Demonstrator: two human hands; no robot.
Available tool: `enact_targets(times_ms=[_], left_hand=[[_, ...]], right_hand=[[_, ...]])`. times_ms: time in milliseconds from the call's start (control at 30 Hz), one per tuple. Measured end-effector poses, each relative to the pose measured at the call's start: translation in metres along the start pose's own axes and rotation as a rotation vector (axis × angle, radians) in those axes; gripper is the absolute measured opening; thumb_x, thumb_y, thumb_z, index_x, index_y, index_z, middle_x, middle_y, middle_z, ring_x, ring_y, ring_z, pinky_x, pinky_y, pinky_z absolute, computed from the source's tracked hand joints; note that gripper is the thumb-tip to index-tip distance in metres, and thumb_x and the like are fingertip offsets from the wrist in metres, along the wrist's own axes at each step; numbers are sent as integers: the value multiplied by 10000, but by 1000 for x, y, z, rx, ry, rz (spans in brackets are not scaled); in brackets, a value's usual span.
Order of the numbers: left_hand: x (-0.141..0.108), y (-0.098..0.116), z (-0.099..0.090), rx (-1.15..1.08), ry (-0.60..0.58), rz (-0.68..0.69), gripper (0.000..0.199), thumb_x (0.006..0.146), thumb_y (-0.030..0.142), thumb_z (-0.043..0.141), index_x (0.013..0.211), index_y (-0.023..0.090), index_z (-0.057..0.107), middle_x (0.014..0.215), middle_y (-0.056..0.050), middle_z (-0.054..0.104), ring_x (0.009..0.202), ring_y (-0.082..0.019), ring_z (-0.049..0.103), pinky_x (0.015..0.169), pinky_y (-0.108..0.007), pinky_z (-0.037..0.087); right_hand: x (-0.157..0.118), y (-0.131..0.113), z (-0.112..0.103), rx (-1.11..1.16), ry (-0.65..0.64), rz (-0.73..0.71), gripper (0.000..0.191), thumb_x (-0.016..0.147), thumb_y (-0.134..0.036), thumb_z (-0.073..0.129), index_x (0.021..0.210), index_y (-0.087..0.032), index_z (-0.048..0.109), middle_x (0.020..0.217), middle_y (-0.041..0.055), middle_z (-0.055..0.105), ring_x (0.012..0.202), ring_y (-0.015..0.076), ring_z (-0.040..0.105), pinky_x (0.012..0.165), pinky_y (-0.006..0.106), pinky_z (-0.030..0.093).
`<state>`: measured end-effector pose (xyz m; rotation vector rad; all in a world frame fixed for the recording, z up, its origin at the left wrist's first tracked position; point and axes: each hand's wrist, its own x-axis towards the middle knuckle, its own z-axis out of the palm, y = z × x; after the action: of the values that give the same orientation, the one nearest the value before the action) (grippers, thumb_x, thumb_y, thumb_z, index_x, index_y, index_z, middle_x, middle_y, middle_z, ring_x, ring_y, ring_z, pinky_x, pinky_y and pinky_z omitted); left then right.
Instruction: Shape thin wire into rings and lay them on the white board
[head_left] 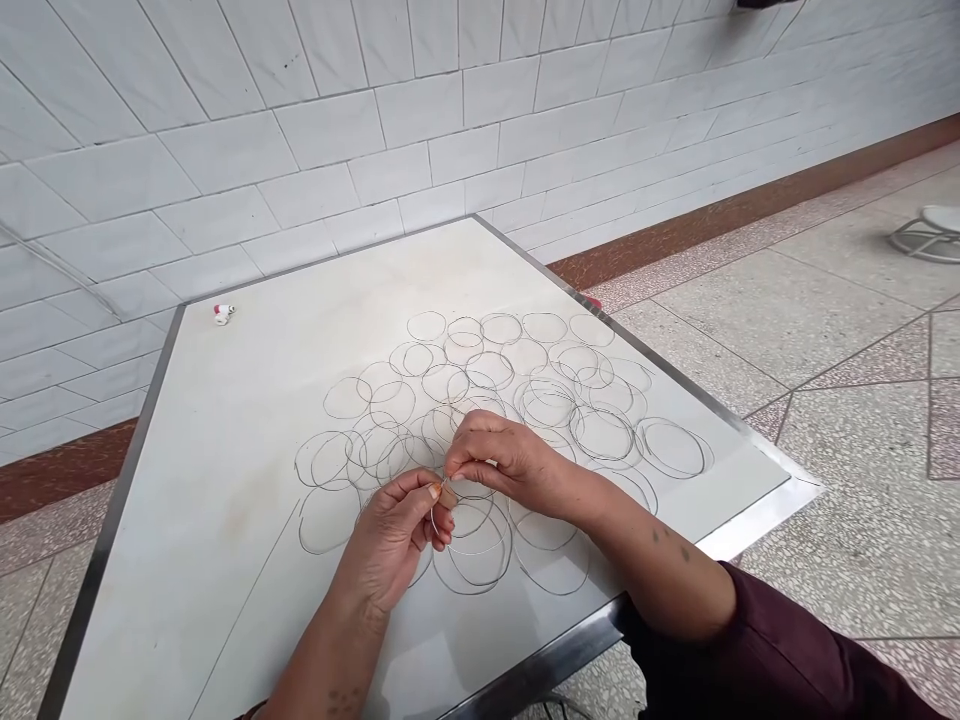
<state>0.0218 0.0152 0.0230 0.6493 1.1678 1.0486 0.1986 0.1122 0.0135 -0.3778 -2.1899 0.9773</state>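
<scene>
Watching through the head camera, I see both bare hands close together above the tabletop. The left hand (pixel 390 540) has its thumb and fingers closed in a narrow pinch on a thin wire ring (pixel 433 520), and the ring curves down just beside that hand. The right hand (pixel 502 465) reaches in from the other side, its fingertips (pixel 459 468) drawn into a narrow pinch on the wire at the top of the grip. Exactly how the wire sits between them is too fine for me to tell.

Directly beneath and ahead of the grip, many loose wire rings (pixel 547 400) lie overlapping on the white table (pixel 225 480), spreading farther to the right of the grip than to its left. Well left of the grip, near the far corner of the table, sits a small red-and-white object (pixel 223 313). Beyond the grip rises a white tiled wall (pixel 330 130), and to the right lies a terrazzo floor (pixel 780 320). A maroon sleeve (pixel 757 650) covers the right arm above the elbow.
</scene>
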Motion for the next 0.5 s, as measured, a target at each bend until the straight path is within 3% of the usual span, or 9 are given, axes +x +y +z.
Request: enact_targets(times_ms=[300,500], left_hand=[[1,-2,-2,-37,-8,21,210,777,359,751,669,185,699,604,0,622,523,-91,511,537,-228,401],[0,-2,-3,-4,-34,-4,195,801,357,738,713,183,737,612,-13,638,536,-100,534,550,-233,413]], right_hand=[[1,0,1,18,14,-29,157,1002,-285,554,969,-208,687,866,30,579,854,148,573,758,275,533],[-2,0,-1,61,-50,-35,122,992,-223,566,998,-199,686,913,28,557,862,125,569,755,244,524]])
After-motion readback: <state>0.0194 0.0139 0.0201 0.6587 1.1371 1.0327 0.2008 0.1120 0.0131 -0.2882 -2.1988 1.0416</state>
